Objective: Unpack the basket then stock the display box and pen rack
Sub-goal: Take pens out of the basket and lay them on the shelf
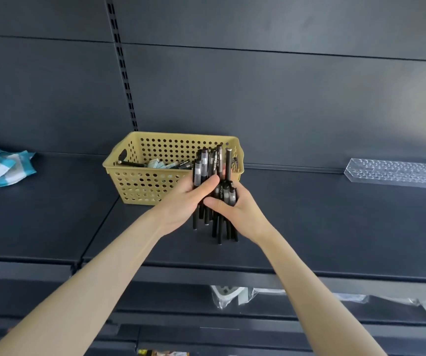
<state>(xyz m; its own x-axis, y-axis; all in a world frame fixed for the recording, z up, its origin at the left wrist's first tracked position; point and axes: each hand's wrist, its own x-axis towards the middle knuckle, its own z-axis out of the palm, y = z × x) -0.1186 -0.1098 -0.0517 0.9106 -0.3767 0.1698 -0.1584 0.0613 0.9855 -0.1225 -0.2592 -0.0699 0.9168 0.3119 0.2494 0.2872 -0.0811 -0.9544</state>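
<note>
both hands wrapped round a fat bunch of black pens [213, 181] just in front of the yellow basket [140, 181], left hand [188, 199] fingers gripping the upper bunch, right hand [235, 211] fingers gripping the lower, clear pen rack [396, 172] way off right of the basket, same shelf [309, 214]

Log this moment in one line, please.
left hand, right hand: grip pen bundle | basket: pens remain | pen rack: no pens seen

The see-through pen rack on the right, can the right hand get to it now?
Probably yes: only open shelf lies between the right hand and the pen rack. But that hand grips black pens, so grabbing it looks unlikely.
</note>
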